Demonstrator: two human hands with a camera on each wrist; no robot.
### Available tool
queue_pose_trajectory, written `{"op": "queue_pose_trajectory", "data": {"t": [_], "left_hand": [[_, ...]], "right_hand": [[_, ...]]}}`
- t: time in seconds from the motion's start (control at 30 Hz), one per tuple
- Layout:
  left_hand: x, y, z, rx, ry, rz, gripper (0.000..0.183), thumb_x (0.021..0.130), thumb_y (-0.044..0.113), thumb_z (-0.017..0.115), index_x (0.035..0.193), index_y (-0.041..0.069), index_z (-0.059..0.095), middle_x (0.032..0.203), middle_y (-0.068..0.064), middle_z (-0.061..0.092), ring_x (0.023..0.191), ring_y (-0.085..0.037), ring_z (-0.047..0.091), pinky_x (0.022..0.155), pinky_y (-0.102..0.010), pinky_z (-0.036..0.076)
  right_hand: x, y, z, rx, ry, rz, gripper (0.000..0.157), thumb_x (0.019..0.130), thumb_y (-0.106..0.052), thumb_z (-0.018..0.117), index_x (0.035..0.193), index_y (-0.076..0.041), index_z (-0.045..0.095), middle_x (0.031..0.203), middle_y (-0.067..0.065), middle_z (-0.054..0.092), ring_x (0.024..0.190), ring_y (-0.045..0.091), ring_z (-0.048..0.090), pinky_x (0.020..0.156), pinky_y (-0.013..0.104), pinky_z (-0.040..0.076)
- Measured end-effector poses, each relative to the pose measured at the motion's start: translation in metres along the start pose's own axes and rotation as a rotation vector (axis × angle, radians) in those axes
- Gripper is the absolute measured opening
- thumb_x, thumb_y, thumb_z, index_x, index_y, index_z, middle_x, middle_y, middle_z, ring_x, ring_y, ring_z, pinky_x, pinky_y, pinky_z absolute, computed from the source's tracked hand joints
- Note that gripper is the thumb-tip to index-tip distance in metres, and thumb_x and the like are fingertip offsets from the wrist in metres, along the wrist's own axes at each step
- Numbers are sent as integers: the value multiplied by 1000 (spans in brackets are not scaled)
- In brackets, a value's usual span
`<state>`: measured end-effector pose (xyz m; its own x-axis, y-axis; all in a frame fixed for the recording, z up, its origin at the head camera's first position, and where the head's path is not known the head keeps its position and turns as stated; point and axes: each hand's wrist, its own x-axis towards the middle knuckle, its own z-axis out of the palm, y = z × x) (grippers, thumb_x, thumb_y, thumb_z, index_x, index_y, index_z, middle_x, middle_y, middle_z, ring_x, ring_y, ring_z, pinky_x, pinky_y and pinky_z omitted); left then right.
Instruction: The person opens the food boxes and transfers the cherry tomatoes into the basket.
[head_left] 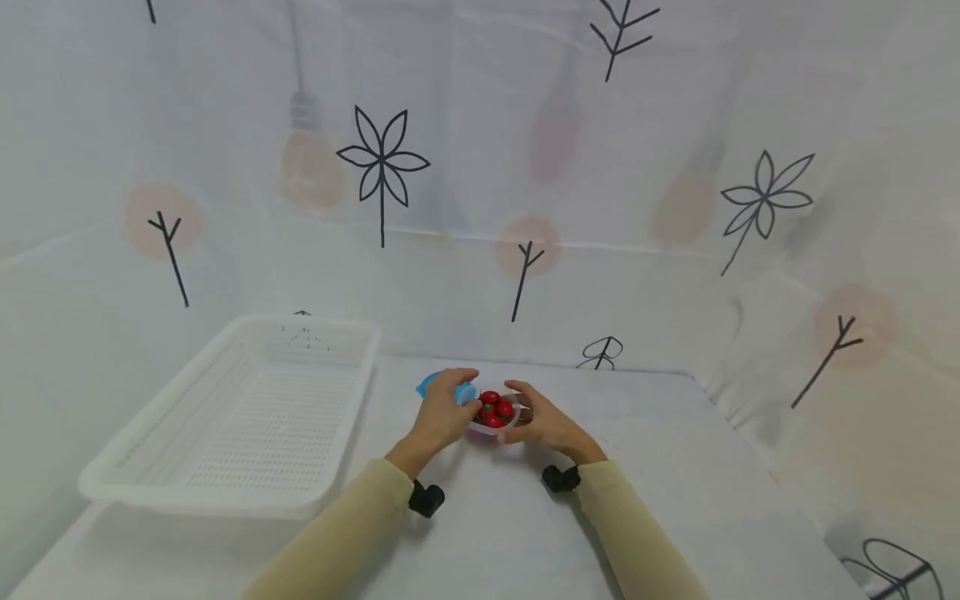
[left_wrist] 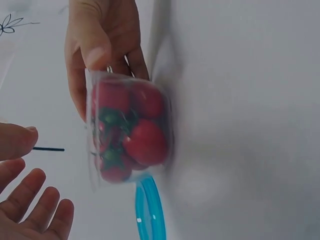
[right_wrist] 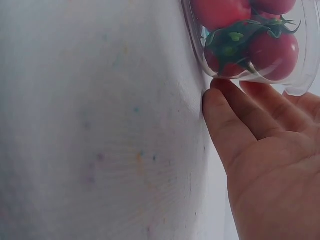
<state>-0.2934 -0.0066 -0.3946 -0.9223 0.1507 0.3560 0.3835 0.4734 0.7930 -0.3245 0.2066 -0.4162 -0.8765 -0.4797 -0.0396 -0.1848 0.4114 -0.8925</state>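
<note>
A small clear plastic tub of red cherry tomatoes with green stems sits on the white table between the two hands. My left hand is at the tub's left side, its fingers spread and holding nothing in the left wrist view. At the tub's right end is my right hand, with loosely extended fingers right at the clear wall in the right wrist view. Just behind the left hand lies a blue see-through object, showing a curved rim in the left wrist view.
A large white perforated plastic basket stands at the left of the table. Behind the table hangs a white curtain printed with flowers and twigs. Black wrist cameras are strapped at both cuffs.
</note>
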Motion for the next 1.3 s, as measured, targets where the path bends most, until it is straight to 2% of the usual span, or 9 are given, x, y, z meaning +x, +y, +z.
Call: {"op": "queue_pose_trajectory", "data": {"t": [0.2, 0.4, 0.5, 0.6, 0.73, 0.93, 1.07, 1.3], "left_hand": [[7, 18, 5, 95, -42, 23, 45, 86, 9, 67, 130, 8, 57, 126, -9, 57, 118, -26, 52, 94, -40, 48], [21, 31, -1, 166, -123, 18, 44, 87, 11, 67, 129, 8, 56, 125, -10, 57, 116, -26, 52, 95, -41, 46], [30, 36, -5, 212, -198, 10, 42, 87, 12, 67, 128, 9, 57, 124, -10, 57, 114, -26, 52, 94, -41, 47], [39, 39, -11, 278, -313, 3, 41, 87, 13, 68, 127, 10, 58, 124, -10, 57, 113, -25, 53, 93, -39, 48], [50, 37, -19, 368, -460, 27, 41, 85, 9, 71, 124, 12, 60, 121, -8, 58, 110, -23, 54, 91, -35, 49], [60, 27, -19, 450, -598, 83, 41, 85, 7, 70, 125, 10, 60, 123, -10, 58, 110, -23, 54, 92, -35, 48], [61, 18, -13, 499, -651, 86, 40, 85, 9, 71, 123, 9, 61, 120, -8, 60, 106, -20, 54, 93, -36, 48], [66, 4, -3, 504, -671, 91, 35, 82, 7, 73, 116, 11, 65, 105, -1, 63, 93, -14, 54, 86, -31, 50]], "right_hand": [[10, 27, -2, 14, 32, 2, 95, 76, -24, 81, 149, -18, 22, 142, 12, 42, 113, 29, 56, 97, 46, 44], [9, 28, -1, 13, 41, -8, 92, 75, -26, 81, 148, -20, 24, 142, 13, 42, 115, 30, 55, 98, 48, 42], [8, 28, -1, 5, 51, 5, 94, 75, -26, 81, 149, -19, 24, 143, 13, 41, 117, 31, 53, 99, 49, 41], [9, 26, -1, 15, 46, 12, 93, 75, -26, 81, 149, -20, 24, 145, 12, 39, 119, 31, 52, 100, 49, 41], [10, 24, -1, 27, 36, 0, 94, 76, -25, 81, 149, -19, 23, 143, 12, 41, 118, 30, 53, 99, 48, 42], [13, 26, -3, 17, 42, 1, 95, 75, -23, 81, 149, -17, 22, 142, 11, 43, 115, 29, 54, 99, 47, 42], [10, 19, -2, 36, 16, 6, 94, 77, -19, 80, 150, -17, 21, 145, 14, 39, 118, 31, 53, 100, 48, 42], [-2, -5, 1, 61, -11, -13, 90, 79, -12, 77, 149, -7, 21, 143, 19, 41, 118, 34, 53, 98, 47, 43]]}}
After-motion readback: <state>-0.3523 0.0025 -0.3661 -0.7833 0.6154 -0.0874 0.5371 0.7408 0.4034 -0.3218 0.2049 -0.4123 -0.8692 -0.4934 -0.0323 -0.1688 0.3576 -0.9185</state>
